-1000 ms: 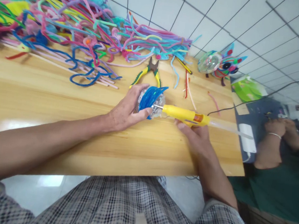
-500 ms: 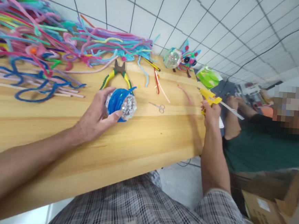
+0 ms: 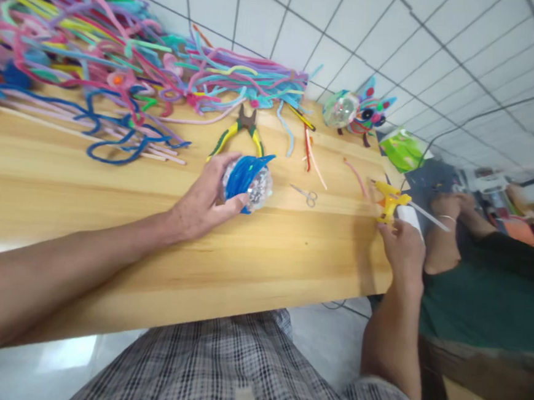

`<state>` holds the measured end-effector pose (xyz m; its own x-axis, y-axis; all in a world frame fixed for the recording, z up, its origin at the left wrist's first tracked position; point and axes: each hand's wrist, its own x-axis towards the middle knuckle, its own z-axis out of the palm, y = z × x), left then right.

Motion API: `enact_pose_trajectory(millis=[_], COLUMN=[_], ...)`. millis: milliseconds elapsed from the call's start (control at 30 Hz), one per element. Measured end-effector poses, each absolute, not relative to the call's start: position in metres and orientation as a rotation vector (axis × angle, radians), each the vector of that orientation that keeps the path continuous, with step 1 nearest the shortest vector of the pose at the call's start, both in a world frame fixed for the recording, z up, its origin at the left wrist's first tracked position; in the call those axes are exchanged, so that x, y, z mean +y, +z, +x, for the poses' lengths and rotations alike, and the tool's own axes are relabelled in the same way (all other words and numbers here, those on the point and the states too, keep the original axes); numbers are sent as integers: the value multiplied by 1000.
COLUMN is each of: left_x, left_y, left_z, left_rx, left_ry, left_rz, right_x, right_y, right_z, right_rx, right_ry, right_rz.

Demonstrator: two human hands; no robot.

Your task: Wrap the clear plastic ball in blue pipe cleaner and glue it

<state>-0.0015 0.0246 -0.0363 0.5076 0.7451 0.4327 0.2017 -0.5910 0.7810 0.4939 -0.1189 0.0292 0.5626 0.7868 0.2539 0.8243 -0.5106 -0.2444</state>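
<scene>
Holding a clear faceted ball (image 3: 261, 190), banded with thick blue strands (image 3: 244, 178), in the left hand (image 3: 212, 195), with the thumb laid along the near side and the fingers curled round the left and far side. Having it above or on the middle part of a wooden table (image 3: 267, 255), just on the near side of green-and-yellow pliers (image 3: 246, 121) with spread handles; unable to tell whether resting on the wood or lifted off it. Gripping a yellow glue gun (image 3: 390, 202) low on its handle in the right hand (image 3: 402, 244), with thumb and fingers closed about it, near the table's right end. Having small scissors (image 3: 308, 196) on the wood between both hands, and a pink strip (image 3: 355, 175) nearer the glue gun. Facing, farther back, a big tangle of coloured fuzzy stems (image 3: 121, 53) along a white tiled wall (image 3: 262, 27), plus a colourful animal figure (image 3: 370, 117) with a clear round body (image 3: 341, 110). Having another person in dark green (image 3: 485, 297) nearby on the right, somewhat blurred.
</scene>
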Motion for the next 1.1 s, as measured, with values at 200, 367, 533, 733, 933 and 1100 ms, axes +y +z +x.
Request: enact_pose_trajectory(millis=[200, 367, 533, 733, 933, 1100], left_x=[23, 23, 25, 25, 25, 24], left_y=[-35, -36, -34, -38, -37, -36], left_z=[3, 5, 6, 8, 8, 8], left_rx=[766, 749, 739, 670, 687, 681], left_ry=[1109, 1135, 1128, 1224, 1187, 1189], left_rz=[2029, 2050, 2104, 2116, 2093, 2098], right_x=[-95, -47, -19, -14, -13, -14], right_y=[61, 79, 66, 55, 54, 57], right_z=[352, 269, 256, 256, 257, 257], right_rx=[-2000, -2420, -2481, -2455, -2452, -2443], right_ry=[-75, -50, -15, -1, 91, 129], right_rz=[-1549, -1080, -962, -896, -936, -986])
